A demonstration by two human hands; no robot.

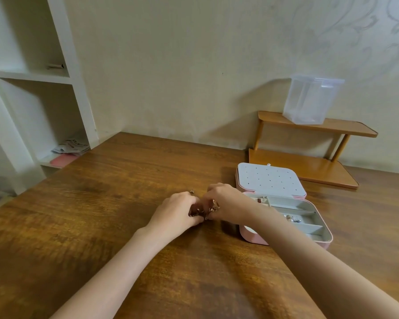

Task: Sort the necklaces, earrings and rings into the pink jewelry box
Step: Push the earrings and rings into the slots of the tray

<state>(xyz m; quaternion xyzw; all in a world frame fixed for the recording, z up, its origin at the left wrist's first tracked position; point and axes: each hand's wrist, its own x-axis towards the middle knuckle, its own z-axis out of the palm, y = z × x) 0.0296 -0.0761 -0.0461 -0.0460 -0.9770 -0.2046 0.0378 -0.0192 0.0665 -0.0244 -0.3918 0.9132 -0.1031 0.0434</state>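
The pink jewelry box [253, 236] lies open on the wooden table [101, 215], its white lid panel [270, 180] dotted with earring holes. Silver pieces [293, 218] lie in a middle compartment. My left hand [177, 210] and my right hand [224, 201] meet just left of the box, fingers curled around a bunch of gold jewelry [211, 209] on the tabletop. Another small gold piece [191, 191] sits on the table just beyond my left hand. The curled fingers hide most of the bunch.
A two-tier wooden rack [313, 166] stands against the wall behind the box, with a clear plastic container [309, 100] on its top shelf. White shelving [44, 88] with papers lies at the left past the table edge.
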